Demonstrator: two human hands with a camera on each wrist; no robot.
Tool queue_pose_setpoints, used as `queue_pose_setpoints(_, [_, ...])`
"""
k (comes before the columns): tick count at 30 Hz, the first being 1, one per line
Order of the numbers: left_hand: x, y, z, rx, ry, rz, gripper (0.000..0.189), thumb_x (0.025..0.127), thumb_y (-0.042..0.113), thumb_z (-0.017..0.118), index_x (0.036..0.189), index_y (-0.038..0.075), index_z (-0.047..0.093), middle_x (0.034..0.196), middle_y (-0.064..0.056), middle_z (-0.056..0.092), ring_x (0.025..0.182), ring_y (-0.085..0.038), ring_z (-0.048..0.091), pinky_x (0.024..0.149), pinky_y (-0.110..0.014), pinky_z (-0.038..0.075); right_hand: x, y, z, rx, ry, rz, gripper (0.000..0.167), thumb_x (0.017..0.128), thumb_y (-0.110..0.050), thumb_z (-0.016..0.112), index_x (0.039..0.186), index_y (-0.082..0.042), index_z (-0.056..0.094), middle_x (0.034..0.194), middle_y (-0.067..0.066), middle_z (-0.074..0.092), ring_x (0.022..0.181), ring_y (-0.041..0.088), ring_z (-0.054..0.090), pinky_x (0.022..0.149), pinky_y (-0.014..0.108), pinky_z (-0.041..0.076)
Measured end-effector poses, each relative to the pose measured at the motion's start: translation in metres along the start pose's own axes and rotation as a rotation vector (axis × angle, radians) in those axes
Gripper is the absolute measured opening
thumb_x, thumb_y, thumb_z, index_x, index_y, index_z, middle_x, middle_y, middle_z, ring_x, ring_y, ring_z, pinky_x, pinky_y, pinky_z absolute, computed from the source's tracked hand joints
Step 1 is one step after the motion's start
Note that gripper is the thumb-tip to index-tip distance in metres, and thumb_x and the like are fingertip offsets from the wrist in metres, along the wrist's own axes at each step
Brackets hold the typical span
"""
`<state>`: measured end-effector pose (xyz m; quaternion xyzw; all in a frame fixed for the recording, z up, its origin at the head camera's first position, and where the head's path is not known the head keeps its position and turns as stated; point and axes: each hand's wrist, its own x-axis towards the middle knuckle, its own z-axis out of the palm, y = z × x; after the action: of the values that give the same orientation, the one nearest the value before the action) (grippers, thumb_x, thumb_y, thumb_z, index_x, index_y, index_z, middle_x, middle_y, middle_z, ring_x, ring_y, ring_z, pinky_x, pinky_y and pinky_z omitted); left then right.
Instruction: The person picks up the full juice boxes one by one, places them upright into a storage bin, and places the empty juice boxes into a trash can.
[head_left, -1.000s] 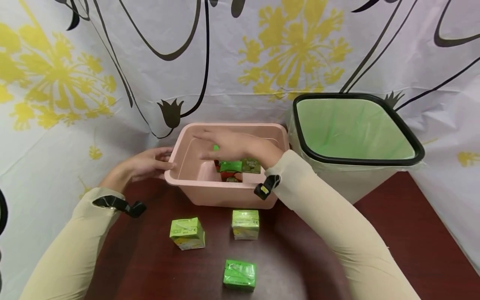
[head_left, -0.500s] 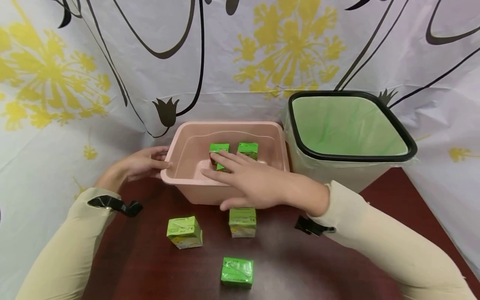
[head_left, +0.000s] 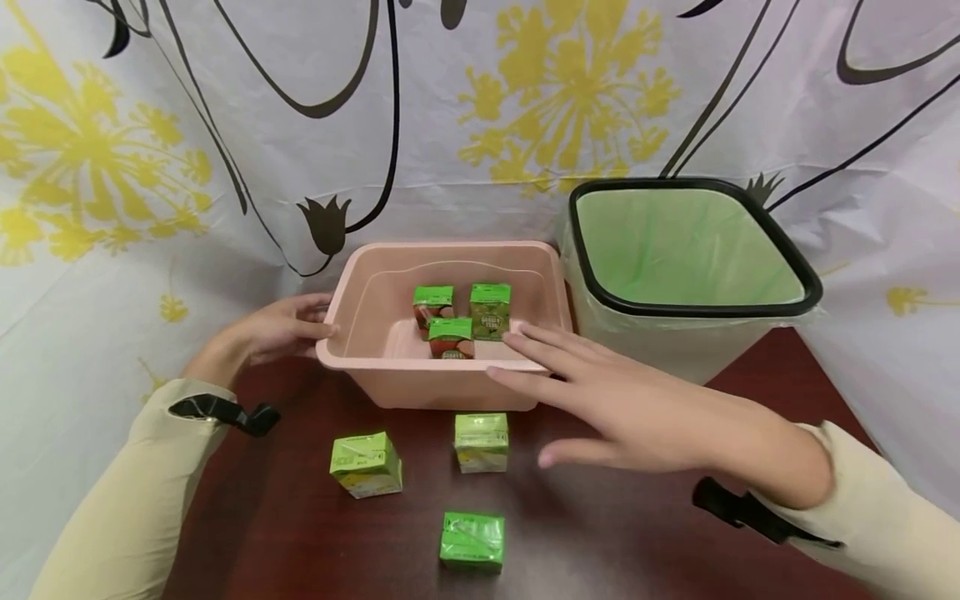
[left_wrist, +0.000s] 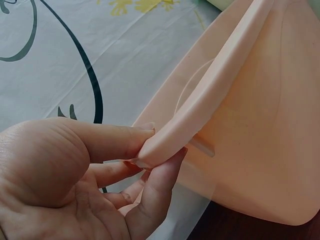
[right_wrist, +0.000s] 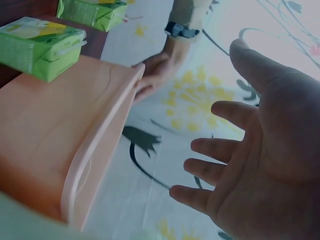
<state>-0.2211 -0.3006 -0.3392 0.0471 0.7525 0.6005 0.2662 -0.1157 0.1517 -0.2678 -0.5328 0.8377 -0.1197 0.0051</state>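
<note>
My left hand [head_left: 279, 329] pinches the left rim of a pink plastic tub [head_left: 442, 390]; the left wrist view has thumb and fingers on either side of that rim [left_wrist: 200, 112]. Inside the tub stand several small drink cartons: a dark green one [head_left: 491, 315], and two red ones with green tops, one at the back [head_left: 432, 300] and one in front [head_left: 451, 335]. My right hand [head_left: 637, 400], fingers spread and holding nothing, hovers over the tub's front right corner. In front of the tub sit two yellow-green cartons, one left [head_left: 365, 465], one middle [head_left: 482, 443], and a bright green carton [head_left: 472, 540].
A white waste bin [head_left: 600, 312] with a black rim and a clear liner stands right of the tub. Behind both hangs a white cloth [head_left: 450, 150] with yellow and dark flower prints. Everything stands on a dark red-brown table [head_left: 615, 550].
My right hand has drawn out of the tub, toward me and to the right, uncovering the cartons inside. My left hand keeps its hold on the rim.
</note>
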Motion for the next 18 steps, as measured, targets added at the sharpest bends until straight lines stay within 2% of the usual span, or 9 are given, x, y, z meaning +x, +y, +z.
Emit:
queue_pose_setpoints(6, [-0.001,-0.001,-0.001,0.008,0.0,0.001,0.072,0.102,-0.003,0.053,0.159,-0.005,0.01,0.127,-0.019,0.055,0.101,-0.019,0.066,0.086,-0.037,0.06,-0.048,0.002,-0.012,-0.038,0.075,0.069,0.082,0.093,-0.046,0.072,0.161,-0.027,0.03,0.169,0.001,0.019,0.153,0.024,0.022,0.121,0.018,0.011])
queue_pose_setpoints(9, [0.0,-0.001,-0.001,0.014,0.001,0.0,0.072,0.102,-0.002,0.054,0.159,-0.005,0.01,0.128,-0.019,0.055,0.101,-0.019,0.066,0.086,-0.037,0.06,-0.071,0.004,-0.02,-0.013,0.123,0.106,0.085,0.088,-0.036,0.08,0.16,-0.024,0.035,0.167,0.003,0.025,0.151,0.018,0.026,0.116,0.01,0.016])
queue_pose_setpoints(14, [0.0,-0.001,-0.002,0.021,0.008,-0.007,0.072,0.102,-0.002,0.054,0.159,-0.005,0.011,0.129,-0.02,0.053,0.1,-0.018,0.066,0.086,-0.036,0.06,-0.106,0.018,-0.029,0.163,0.229,0.141,0.085,0.08,-0.005,0.084,0.154,-0.009,0.043,0.158,0.008,0.042,0.144,0.013,0.037,0.109,0.012,0.029])
queue_pose_setpoints(16, [-0.001,-0.001,-0.002,0.023,0.01,-0.008,0.072,0.102,-0.001,0.054,0.159,-0.005,0.011,0.131,-0.021,0.052,0.1,-0.018,0.066,0.086,-0.036,0.06,-0.119,0.028,-0.029,0.274,0.297,0.123,0.079,0.079,0.007,0.079,0.15,0.003,0.045,0.153,0.015,0.048,0.139,0.015,0.044,0.108,0.015,0.035])
queue_pose_setpoints(18, [-0.001,-0.001,-0.002,0.022,0.01,-0.01,0.072,0.102,-0.001,0.054,0.159,-0.005,0.011,0.132,-0.023,0.051,0.1,-0.018,0.066,0.086,-0.036,0.06,-0.13,0.038,-0.03,0.437,0.373,0.094,0.068,0.083,0.016,0.069,0.146,0.014,0.043,0.148,0.022,0.05,0.134,0.018,0.051,0.104,0.016,0.04])
